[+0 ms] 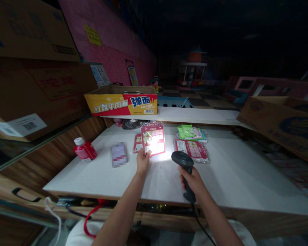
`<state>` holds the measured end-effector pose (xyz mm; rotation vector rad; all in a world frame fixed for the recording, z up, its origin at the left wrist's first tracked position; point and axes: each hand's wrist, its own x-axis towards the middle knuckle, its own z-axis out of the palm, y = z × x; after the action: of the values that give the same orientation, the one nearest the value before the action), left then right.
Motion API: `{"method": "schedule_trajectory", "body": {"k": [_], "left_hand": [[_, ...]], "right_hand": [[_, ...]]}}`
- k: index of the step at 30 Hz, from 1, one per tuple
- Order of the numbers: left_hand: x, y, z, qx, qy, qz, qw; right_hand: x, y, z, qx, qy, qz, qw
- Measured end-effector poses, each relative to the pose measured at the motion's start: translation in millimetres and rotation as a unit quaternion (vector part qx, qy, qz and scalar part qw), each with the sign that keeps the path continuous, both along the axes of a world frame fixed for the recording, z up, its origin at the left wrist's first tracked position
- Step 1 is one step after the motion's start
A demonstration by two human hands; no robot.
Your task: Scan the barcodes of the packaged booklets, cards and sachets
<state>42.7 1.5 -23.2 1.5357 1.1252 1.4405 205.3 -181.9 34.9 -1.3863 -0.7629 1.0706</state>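
My left hand (143, 162) grips the lower edge of a red card packet (146, 136) in clear plastic and holds it up over the white desk. Bright light glares on the packet's face and spills onto the desktop. My right hand (191, 179) is wrapped around the handle of a black barcode scanner (182, 158), whose head points toward that packet. A cable runs down from the handle. Behind the held packet, a similar red packet (137, 143) shows in part. More red packets (199, 150) lie just beyond the scanner, with green packets (187, 131) behind them.
A red bottle with a white cap (84, 150) and a blurred-out pale item (119, 154) are on the left. A yellow and red noodle carton (123, 104) sits on the raised shelf (195, 115). Large cardboard boxes (41, 92) rise at left; another box (279, 123) stands right.
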Motion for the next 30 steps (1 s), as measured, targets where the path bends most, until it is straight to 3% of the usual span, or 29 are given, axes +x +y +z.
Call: {"method": "schedule_trajectory", "body": {"k": [20,25,30], "left_hand": [[-1,-1,-0.7,-0.011,-0.051,-0.024,0.998],[1,-4,2.9,-0.024,-0.086,-0.041,0.995],[4,-7,6.7,-0.06,-0.125,-0.054,0.989]], "right_hand": [[8,11,1,0.001,0.02,-0.001,1.0],[50,-2,-6,0.024,0.14,-0.068,0.987],[113,-20,-21,0.085,0.286,-0.139,0.944]]}}
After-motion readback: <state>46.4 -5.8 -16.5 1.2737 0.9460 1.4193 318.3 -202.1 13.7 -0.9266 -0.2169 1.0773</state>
